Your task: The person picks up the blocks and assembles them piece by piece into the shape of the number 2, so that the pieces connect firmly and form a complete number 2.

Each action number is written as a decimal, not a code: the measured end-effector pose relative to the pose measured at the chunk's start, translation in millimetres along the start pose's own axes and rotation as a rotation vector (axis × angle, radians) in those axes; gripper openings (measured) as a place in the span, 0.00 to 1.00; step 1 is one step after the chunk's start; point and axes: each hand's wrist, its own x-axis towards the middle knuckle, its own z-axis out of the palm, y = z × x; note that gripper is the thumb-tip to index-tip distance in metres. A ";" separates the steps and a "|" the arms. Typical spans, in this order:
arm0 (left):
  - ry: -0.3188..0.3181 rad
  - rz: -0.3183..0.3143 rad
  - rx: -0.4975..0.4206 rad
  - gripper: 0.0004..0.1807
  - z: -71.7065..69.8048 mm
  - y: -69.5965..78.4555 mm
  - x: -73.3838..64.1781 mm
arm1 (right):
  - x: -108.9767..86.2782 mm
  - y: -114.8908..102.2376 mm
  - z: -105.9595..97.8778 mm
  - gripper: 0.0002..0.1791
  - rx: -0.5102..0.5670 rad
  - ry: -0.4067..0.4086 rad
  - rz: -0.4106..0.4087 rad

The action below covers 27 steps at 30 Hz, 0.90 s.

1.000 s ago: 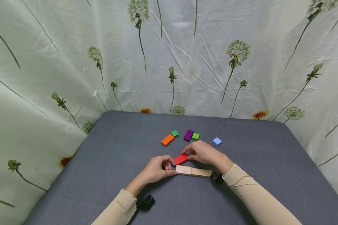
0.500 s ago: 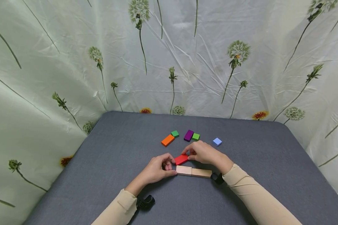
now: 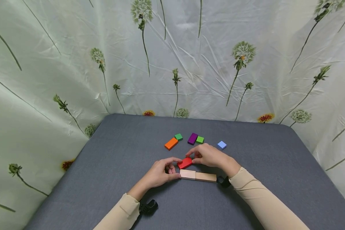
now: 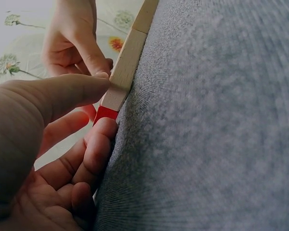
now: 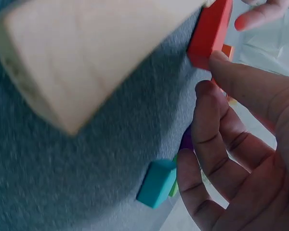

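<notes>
A red rectangular block (image 3: 185, 163) lies flat on the grey table, just behind a row of two pale wooden blocks. My right hand (image 3: 209, 156) pinches its right end between thumb and index finger. From the left, my left hand (image 3: 159, 172) lays its index fingertip over the red block's left corner. Its straight thumb touches the left end of the pinkish wooden block (image 3: 187, 173). End to end with that one lies a tan wooden block (image 3: 206, 177). In the left wrist view the lower fingers rest beside the red block's end (image 4: 106, 113).
Behind the hands lie an orange block (image 3: 171, 144), a dark green block (image 3: 178, 136), a purple block (image 3: 192, 138), a light green block (image 3: 199, 139) and a light blue block (image 3: 222, 145). A flowered curtain (image 3: 207, 64) hangs behind the table.
My left index finger has stretched to the right onto the red block's corner. The red block has shifted only very slightly. My right hand stays at its right end.
</notes>
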 end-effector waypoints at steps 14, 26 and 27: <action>0.009 0.020 0.008 0.27 0.7 1.4 -1.7 | 0.0 14.1 -21.6 0.16 -0.097 0.100 0.095; 0.003 0.010 -0.006 0.25 0.7 3.8 -2.7 | 12.9 24.1 -28.1 0.18 -0.143 0.174 0.204; 0.003 0.009 -0.005 0.25 0.8 3.6 -2.5 | 14.1 24.6 -28.7 0.19 -0.146 0.177 0.204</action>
